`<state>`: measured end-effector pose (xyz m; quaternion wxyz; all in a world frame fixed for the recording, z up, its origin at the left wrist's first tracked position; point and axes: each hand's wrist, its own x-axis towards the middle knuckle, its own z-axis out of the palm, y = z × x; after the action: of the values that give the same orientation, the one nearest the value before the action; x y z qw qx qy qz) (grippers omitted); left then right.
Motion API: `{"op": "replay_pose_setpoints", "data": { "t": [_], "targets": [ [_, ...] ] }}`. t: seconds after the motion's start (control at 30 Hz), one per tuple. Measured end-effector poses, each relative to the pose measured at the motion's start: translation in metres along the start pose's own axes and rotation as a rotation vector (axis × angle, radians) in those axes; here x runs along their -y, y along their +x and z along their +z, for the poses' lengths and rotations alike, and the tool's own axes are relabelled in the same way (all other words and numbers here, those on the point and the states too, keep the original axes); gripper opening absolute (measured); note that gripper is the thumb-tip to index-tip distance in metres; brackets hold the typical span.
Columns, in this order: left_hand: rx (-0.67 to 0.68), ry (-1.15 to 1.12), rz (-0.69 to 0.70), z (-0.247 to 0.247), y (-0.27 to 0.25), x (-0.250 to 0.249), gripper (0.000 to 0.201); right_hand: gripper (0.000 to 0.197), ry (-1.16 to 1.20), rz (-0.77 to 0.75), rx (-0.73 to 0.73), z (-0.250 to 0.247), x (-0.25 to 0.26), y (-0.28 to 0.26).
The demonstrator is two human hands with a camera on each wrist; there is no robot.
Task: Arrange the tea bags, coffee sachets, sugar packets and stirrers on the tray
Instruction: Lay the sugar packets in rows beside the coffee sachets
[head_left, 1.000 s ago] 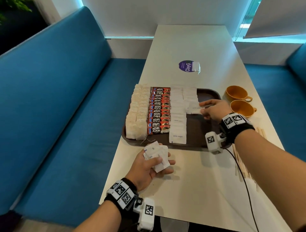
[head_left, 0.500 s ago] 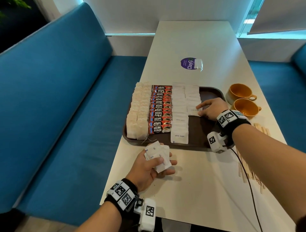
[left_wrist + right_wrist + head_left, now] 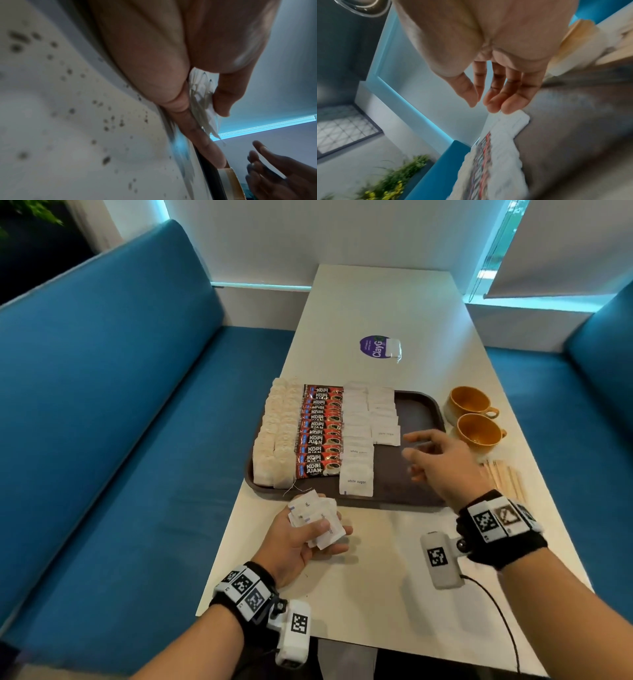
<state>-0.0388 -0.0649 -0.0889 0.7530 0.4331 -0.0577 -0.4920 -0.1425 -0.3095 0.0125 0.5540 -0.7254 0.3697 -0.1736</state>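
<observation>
Nearest, at the table's point(image 3: 383, 604) near-left part, left hand point(image 3: 294, 546) palm up, fingers curled round a loose fan of white sugar packets point(image 3: 317, 522), thumb pinning them; seemingly kept there as a ready supply, just short of the tray's near rim

Further right, right hand point(image 3: 442, 463) hovering over the bare near-right part of the brown tray point(image 3: 424, 412), fingers point(image 3: 510, 97) straight and slightly spread, holding nothing, apart from every packet; probably between placements

On the tray itself, from left edge rightwards: two columns of tea bags point(image 3: 277, 440), one overlapping column of red coffee sachets point(image 3: 320, 429), then two columns of sugar packets point(image 3: 358, 440), shingled from far rim to near. Left sugar column reaching close to the near rim; right one ending halfway, likely the spot for the next packet

Beside the tray's right rim, still on the table: wooden stirrers point(image 3: 503, 477) near the right edge, not yet arranged, and two orange cups point(image 3: 472, 419) further back

Beyond, toward the table's far end, a round purple sticker point(image 3: 375, 347)
</observation>
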Motion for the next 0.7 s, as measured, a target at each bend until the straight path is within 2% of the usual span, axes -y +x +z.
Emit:
{"op": "replay_pose_setpoints", "data": {
  "t": [0.2, 0.33, 0.5, 0.7],
  "targets": [
    [-0.039, 0.089, 0.011, 0.006, -0.005, -0.001, 0.064, 0.017, 0.124, 0.108, 0.183, 0.042, -0.038, -0.072],
    [-0.112, 0.082, 0.047, 0.014, -0.009, -0.002, 0.049, 0.021, 0.223, 0.159, 0.224, 0.062, -0.045, -0.085],
    [-0.126, 0.140, 0.067, 0.014, -0.010, 0.000, 0.046, 0.031, 0.236, 0.135, 0.313, 0.077, -0.046, -0.090],
    [-0.139, 0.192, 0.034, 0.010, -0.008, 0.000, 0.058, 0.011, 0.285, 0.090, 0.167, 0.078, -0.050, -0.089]
  ]
}}
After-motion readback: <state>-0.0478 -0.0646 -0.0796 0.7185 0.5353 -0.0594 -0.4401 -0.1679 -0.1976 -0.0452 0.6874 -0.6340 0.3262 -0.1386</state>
